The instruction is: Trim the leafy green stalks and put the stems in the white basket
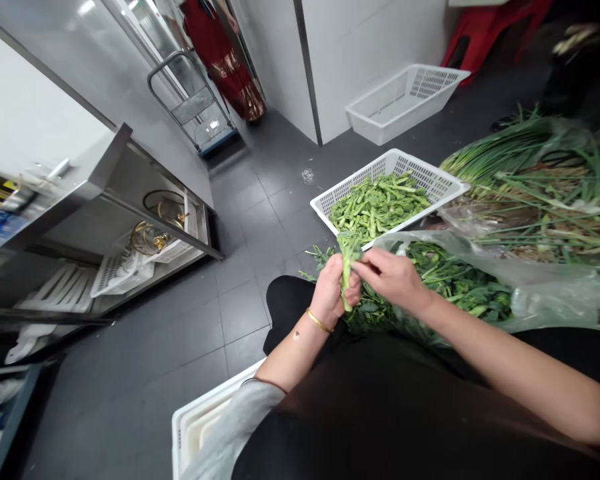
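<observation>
My left hand (329,291) is closed around a broccolini stalk (349,248), its green head pointing up and away from me. The cut end of the stem sticks out below the fist. My right hand (394,275) pinches at the side of the stalk, just under the head; whether a leaf is between the fingertips is hidden. Right beyond my hands sits a white plastic basket (433,179) with a heap of trimmed broccolini stalks (380,203). Leafy greens (373,310) lie beneath my hands, beside an opened clear plastic bag (555,297) with more leafy broccolini (445,277).
Scallions (510,150) are piled at the right. A second white basket (380,120) stands by the wall, near a red stool (480,33). A steel counter (100,167) runs along the left. Behind, a person in a red apron (220,60) stands by a trolley (195,107).
</observation>
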Demonstrator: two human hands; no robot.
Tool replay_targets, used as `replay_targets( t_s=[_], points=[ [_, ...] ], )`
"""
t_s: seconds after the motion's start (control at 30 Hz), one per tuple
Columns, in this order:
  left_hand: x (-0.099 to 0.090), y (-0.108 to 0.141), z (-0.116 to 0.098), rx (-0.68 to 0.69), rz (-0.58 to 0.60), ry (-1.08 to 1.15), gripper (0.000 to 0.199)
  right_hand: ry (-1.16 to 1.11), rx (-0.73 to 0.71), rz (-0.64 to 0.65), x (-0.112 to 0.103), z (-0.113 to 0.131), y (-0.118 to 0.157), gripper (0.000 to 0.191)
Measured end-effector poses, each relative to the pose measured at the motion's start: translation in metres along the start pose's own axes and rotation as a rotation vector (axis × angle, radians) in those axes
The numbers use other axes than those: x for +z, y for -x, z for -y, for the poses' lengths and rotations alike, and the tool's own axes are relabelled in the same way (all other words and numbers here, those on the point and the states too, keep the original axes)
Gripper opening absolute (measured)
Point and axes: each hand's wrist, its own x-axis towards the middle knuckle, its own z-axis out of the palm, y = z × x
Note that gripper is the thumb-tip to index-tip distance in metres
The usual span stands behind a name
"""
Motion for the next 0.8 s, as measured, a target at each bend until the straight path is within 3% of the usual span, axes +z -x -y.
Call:
replay_targets(
  t_s=[0.1, 0.17, 0.23, 0.33, 0.43, 0.5, 0.53, 0.6, 0.67, 0.73, 0.8],
  points=[
    [0.003, 0.002, 0.0, 0.02, -0.022, -0.048, 0.04, -0.088, 0.14, 0.136, -0.003, -0.008, -0.008, 0.033],
    [0.003, 0.001, 0.003, 0.052, -0.055, -0.079, 0.039, -0.039, 0.209, 0.152, 0.001, -0.012, -0.013, 0.039],
    [0.003, -0.001, 0.007, 0.034, -0.077, -0.055, 0.039, 0.126, 0.158, 0.074, 0.007, -0.01, -0.01, 0.043],
    [0.0, -0.008, 0.01, 0.013, -0.166, 0.013, 0.037, 0.312, -0.095, 0.007, 0.01, 0.003, 0.014, 0.045],
    [-0.006, -0.011, 0.008, 0.027, -0.227, 0.016, 0.033, 0.23, -0.307, 0.277, 0.001, 0.01, 0.037, 0.037],
    [-0.009, -0.01, 0.007, 0.043, -0.212, -0.007, 0.032, 0.137, -0.217, 0.443, -0.009, 0.004, 0.035, 0.029],
    [-0.009, -0.008, 0.007, 0.049, -0.195, -0.02, 0.033, 0.09, -0.097, 0.45, -0.012, -0.002, 0.027, 0.029],
    [-0.007, -0.006, 0.01, 0.051, -0.161, -0.042, 0.035, -0.019, 0.169, 0.359, -0.013, -0.016, 0.007, 0.035],
    [-0.003, -0.004, 0.014, 0.037, -0.135, -0.054, 0.037, -0.119, 0.295, 0.263, -0.007, -0.024, -0.011, 0.033],
    [-0.001, -0.005, 0.017, 0.05, -0.137, -0.058, 0.036, -0.099, 0.241, 0.168, 0.003, -0.022, -0.014, 0.029],
    [-0.001, -0.009, 0.017, 0.104, -0.189, -0.041, 0.031, -0.011, 0.053, 0.094, 0.01, -0.009, -0.003, 0.024]
  ],
)
